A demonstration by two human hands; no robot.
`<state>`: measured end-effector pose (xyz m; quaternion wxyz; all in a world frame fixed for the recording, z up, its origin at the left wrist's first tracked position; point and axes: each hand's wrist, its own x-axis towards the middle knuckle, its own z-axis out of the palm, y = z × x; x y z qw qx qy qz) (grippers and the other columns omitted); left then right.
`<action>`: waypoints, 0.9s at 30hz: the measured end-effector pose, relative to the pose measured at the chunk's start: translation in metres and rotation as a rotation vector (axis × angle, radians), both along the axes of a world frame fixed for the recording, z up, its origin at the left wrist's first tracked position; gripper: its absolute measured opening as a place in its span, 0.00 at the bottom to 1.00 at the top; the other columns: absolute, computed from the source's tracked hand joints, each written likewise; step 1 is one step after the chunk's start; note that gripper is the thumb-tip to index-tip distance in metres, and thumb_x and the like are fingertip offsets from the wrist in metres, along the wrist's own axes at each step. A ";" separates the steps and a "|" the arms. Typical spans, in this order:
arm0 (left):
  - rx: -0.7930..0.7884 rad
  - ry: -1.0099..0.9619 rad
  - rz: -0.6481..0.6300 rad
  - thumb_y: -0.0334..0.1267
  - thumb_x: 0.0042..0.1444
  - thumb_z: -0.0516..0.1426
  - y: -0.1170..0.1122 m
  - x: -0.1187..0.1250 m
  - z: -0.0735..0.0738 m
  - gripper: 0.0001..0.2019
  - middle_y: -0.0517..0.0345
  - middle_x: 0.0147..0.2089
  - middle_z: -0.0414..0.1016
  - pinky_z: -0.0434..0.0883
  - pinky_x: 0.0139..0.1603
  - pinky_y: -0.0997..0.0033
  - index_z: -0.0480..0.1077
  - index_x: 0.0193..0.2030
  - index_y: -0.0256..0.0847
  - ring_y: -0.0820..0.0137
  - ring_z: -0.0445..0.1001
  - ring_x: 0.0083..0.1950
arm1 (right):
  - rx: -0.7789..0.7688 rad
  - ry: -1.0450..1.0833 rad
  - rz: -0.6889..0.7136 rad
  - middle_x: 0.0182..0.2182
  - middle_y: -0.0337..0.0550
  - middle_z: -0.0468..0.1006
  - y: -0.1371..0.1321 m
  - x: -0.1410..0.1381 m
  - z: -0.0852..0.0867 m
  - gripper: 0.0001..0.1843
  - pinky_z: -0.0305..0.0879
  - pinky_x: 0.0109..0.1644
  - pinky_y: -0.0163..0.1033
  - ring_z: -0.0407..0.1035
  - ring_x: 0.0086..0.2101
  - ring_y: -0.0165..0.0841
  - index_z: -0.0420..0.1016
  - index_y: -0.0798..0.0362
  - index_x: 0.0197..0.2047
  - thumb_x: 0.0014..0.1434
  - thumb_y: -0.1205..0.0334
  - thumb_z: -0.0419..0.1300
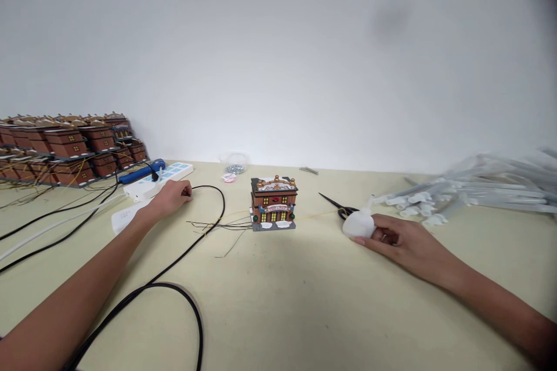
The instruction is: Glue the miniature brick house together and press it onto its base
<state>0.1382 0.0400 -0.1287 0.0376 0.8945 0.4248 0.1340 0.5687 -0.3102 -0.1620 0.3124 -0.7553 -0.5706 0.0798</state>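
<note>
My left hand is closed, with its fingers curled in front of the white power strip. A black cable runs out from beside its fingertips; whether the fingers grip it is hidden. My right hand is closed around a round white squeeze bottle with a thin nozzle pointing up and away. Black-handled scissors lie just behind the bottle. Between my hands stands a small brown model theater, upright and facing me, with thin dark wires trailing from its left side.
Stacked model buildings fill the far left. A blue tool and a white adapter lie near the power strip. A bag of small metal parts sits by the wall. Clear plastic-wrapped pieces are heaped at right.
</note>
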 end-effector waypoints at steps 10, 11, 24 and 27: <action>0.160 -0.094 0.063 0.43 0.68 0.62 -0.020 0.013 0.007 0.13 0.51 0.50 0.78 0.79 0.51 0.55 0.74 0.52 0.36 0.63 0.79 0.48 | -0.046 0.031 0.019 0.25 0.39 0.70 -0.001 0.000 0.001 0.28 0.59 0.32 0.41 0.64 0.28 0.37 0.69 0.49 0.31 0.57 0.30 0.60; 0.176 -0.113 0.067 0.42 0.68 0.62 -0.021 0.013 0.009 0.13 0.51 0.50 0.78 0.79 0.51 0.55 0.74 0.52 0.36 0.63 0.79 0.48 | -0.044 0.031 0.022 0.26 0.39 0.70 -0.002 0.000 0.002 0.28 0.59 0.32 0.41 0.64 0.28 0.37 0.69 0.49 0.31 0.57 0.30 0.60; 0.258 -0.476 0.163 0.40 0.68 0.62 -0.019 0.005 0.011 0.10 0.51 0.52 0.77 0.80 0.49 0.58 0.74 0.52 0.37 0.64 0.79 0.47 | -0.035 0.018 0.021 0.26 0.41 0.72 -0.001 -0.002 0.004 0.27 0.60 0.33 0.42 0.65 0.29 0.38 0.70 0.49 0.31 0.57 0.31 0.60; 0.254 -0.531 0.198 0.39 0.67 0.62 -0.010 -0.003 0.014 0.12 0.50 0.54 0.76 0.80 0.49 0.57 0.73 0.54 0.36 0.64 0.79 0.48 | -0.033 0.005 0.013 0.26 0.41 0.71 -0.001 -0.002 0.004 0.28 0.60 0.32 0.42 0.65 0.28 0.38 0.72 0.49 0.32 0.56 0.30 0.60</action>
